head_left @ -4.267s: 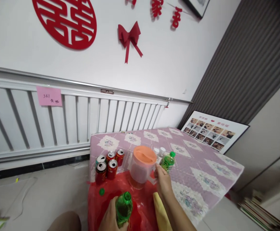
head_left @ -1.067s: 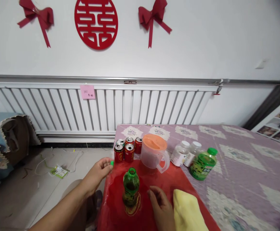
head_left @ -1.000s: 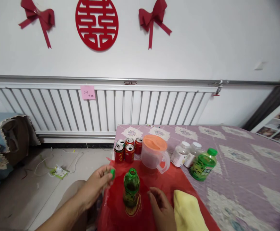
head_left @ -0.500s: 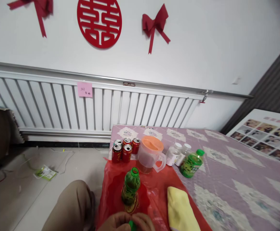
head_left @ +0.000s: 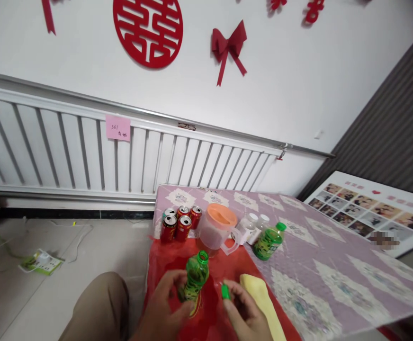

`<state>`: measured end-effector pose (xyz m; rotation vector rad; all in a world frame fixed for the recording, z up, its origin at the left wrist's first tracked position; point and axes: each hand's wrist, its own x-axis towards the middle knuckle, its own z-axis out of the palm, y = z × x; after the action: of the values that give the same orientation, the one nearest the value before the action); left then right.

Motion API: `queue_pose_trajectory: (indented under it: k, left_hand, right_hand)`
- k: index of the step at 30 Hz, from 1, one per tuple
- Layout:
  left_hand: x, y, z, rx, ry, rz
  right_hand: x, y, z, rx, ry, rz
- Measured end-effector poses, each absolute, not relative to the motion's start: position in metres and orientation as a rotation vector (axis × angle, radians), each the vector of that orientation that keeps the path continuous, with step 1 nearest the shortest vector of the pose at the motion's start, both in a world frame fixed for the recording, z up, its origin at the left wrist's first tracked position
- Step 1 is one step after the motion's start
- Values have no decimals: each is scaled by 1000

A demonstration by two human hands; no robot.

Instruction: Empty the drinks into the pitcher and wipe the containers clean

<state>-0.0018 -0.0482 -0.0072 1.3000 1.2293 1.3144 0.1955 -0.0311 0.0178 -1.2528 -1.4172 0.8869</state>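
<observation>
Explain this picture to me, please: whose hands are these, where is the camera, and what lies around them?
There is no machine: these are a person's two bare hands, seen by a camera worn on the head. The right hand holds a green cap. The left hand curves around an open green bottle; whether it grips it, I cannot tell. On the patterned tablecloth and red sheet stand five cans, a pitcher with an orange lid, two white-capped bottles and a closed green bottle. A yellow cloth lies nearby.
</observation>
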Motion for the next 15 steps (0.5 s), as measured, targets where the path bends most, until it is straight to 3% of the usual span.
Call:
queue_pose_trajectory:
  k: [5,15]
  left_hand:
    - [15,-10,-2,1475,1398,1382]
    - [26,9,-23,1542,1332,1373]
  right_hand:
    - [179,-4,59,-1256,-1552,819]
    - [163,25,89,-1288,-2085,604]
